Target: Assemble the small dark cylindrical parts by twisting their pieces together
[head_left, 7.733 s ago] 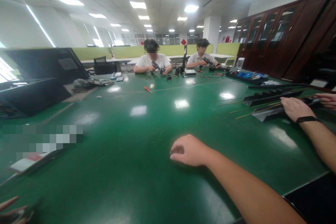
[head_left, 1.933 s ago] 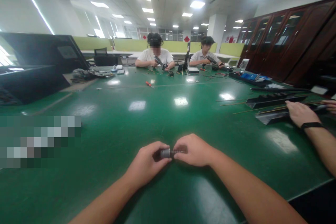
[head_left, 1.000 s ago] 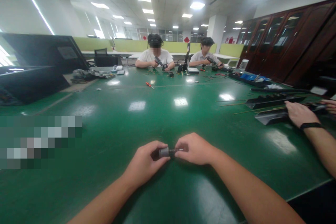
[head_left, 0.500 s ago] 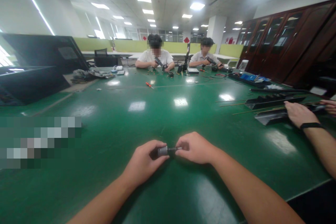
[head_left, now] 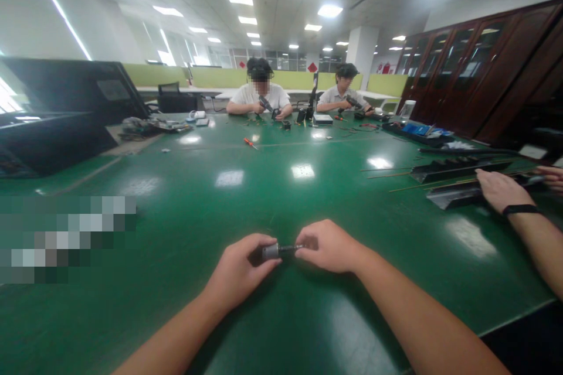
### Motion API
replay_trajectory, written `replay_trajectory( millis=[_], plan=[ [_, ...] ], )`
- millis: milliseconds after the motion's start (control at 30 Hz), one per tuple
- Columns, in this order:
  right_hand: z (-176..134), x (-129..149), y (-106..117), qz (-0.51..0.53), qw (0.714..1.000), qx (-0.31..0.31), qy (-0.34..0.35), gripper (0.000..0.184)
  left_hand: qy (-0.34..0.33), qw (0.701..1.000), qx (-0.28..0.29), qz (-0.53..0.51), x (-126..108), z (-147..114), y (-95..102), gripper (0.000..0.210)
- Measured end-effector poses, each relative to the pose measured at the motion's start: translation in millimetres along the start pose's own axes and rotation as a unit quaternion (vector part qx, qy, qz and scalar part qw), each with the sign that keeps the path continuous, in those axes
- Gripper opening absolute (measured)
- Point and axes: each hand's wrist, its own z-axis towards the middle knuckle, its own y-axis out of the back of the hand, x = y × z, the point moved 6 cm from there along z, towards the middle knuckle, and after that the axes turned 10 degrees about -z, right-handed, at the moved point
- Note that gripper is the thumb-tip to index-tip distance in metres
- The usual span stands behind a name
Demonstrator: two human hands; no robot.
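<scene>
Low over the green table (head_left: 185, 205), my left hand (head_left: 240, 266) is closed, with thumb and fingers on either side of a small grey cylinder (head_left: 270, 251). A thin dark rod (head_left: 287, 248) sticks out of the cylinder's right end, in line with it. The rod's far tip is pinched between the thumb and fingers of my right hand (head_left: 328, 248). Both pieces lie roughly level, between the two hands. What exactly the cylinder is, I cannot make out.
Co-worker's hands (head_left: 505, 190) rest on black metal channels (head_left: 453, 194) at right, beside thin brass-coloured rods (head_left: 387, 174). An orange screwdriver (head_left: 249, 142) lies mid-table. Two people with power drills (head_left: 267, 104) sit opposite. A dark box (head_left: 48, 143) stands at left.
My hands have drawn very slightly apart. The grey cylinder has shifted a little left, and a bit more of the dark rod shows.
</scene>
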Motion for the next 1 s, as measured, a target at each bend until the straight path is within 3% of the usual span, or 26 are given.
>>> replay_trajectory(
  millis=[833, 1000],
  plan=[
    [-2, -4, 7, 0.006, 1.000, -0.015, -0.008, 0.010, 0.014, 1.000, 0.001, -0.001, 6, 1, 7.1, 0.027],
    [-2, -6, 4, 0.007, 1.000, 0.014, -0.020, 0.012, 0.027, 0.999, -0.027, 0.016, 4, 4, 13.9, 0.029]
  ],
)
